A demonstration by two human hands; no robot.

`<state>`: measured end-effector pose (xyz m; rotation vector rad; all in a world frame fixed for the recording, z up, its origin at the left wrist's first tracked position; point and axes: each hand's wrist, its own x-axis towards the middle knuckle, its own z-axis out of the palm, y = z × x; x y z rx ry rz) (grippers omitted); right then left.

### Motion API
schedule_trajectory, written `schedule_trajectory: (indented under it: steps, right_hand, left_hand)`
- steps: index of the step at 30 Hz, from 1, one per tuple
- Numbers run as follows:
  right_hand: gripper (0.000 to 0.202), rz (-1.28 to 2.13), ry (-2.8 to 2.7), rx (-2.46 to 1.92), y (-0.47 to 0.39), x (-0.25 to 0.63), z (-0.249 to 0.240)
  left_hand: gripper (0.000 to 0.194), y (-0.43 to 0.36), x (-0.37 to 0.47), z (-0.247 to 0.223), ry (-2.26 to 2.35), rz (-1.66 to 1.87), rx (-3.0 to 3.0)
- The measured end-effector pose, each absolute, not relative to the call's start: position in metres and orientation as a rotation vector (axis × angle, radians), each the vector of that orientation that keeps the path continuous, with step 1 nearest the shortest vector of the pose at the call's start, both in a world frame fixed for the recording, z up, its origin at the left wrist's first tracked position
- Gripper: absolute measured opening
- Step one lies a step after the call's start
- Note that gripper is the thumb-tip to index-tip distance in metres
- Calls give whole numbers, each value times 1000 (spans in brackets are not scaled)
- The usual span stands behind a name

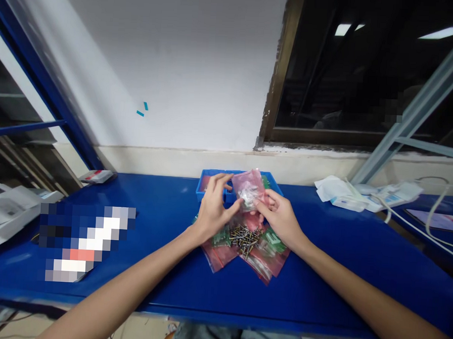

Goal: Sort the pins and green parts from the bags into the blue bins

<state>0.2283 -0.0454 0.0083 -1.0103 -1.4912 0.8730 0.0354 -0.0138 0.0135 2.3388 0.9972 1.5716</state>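
My right hand pinches the right edge of a pink clear plastic bag, thumb in front, holding it up above the table. Whitish, shiny contents show through the plastic. My left hand is at the bag's left side, fingers curved and apart, its thumb reaching the lower left edge; whether it touches is hard to tell. Beneath lies a pile of metal screws on more pink bags, with bags of green parts beside them. Behind my hands stands a blue divided tray, partly hidden, holding pink and green items.
The blue table runs back to a wall. White packets and pale cables lie at the right. White equipment and a small box are at the left, near a blurred-out patch. Metal frame posts rise on both sides.
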Motion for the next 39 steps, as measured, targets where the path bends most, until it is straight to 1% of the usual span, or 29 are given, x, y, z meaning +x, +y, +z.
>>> schedule_trajectory:
  steps: [4,7,10,12,15,19,21,23,25,27,29,31,33,34,36,39]
  right_hand:
    - [15,765,-1544,-990,-44,229,8]
    - [18,779,-1596,-928,-44,228,11]
    - [28,850,-1623,-892,-45,227,12]
    - [30,849,-1649,-888,-45,227,10]
    - [35,721,-1653,-957,-45,228,7]
    - [51,498,-1594,-1065,-41,232,10]
    - [52,474,-1582,-1078,-35,234,15]
    - [45,561,-1604,-1075,-25,234,21]
    - [38,723,-1638,-1048,-13,230,26]
    - [40,848,-1645,-1011,1,220,29]
    - [43,875,-1654,-1004,17,207,32]
    - [47,800,-1681,-1048,34,192,34]
    - [56,586,-1765,-1168,51,178,36]
    - [57,445,-1841,-1255,59,171,36]
    - [44,264,-1973,-1375,73,162,37]
    - [20,207,-2073,-1454,85,152,34]
  left_hand:
    - [55,-24,39,13,855,1333,2718]
    - [55,-27,42,8,852,1250,2750]
    - [54,-24,42,5,818,1330,2642]
    - [53,-21,41,7,762,1381,2539]
    - [50,-15,40,11,744,1427,2360]
    - [51,-5,37,10,788,1355,2004]
    - [52,0,34,9,813,1336,1866]
    - [48,5,31,10,839,1387,1811]
    - [44,13,27,14,859,1476,1794]
    - [42,25,21,19,906,1565,1765]
    - [41,42,13,24,1002,1597,1727]
    - [31,63,3,28,1144,1554,1781]
    - [25,83,-6,32,1346,1438,2012]
    - [23,92,-10,33,1433,1329,2186]
    - [19,106,-16,33,1468,1219,2320]
    - [22,117,-22,27,1465,1103,2428]
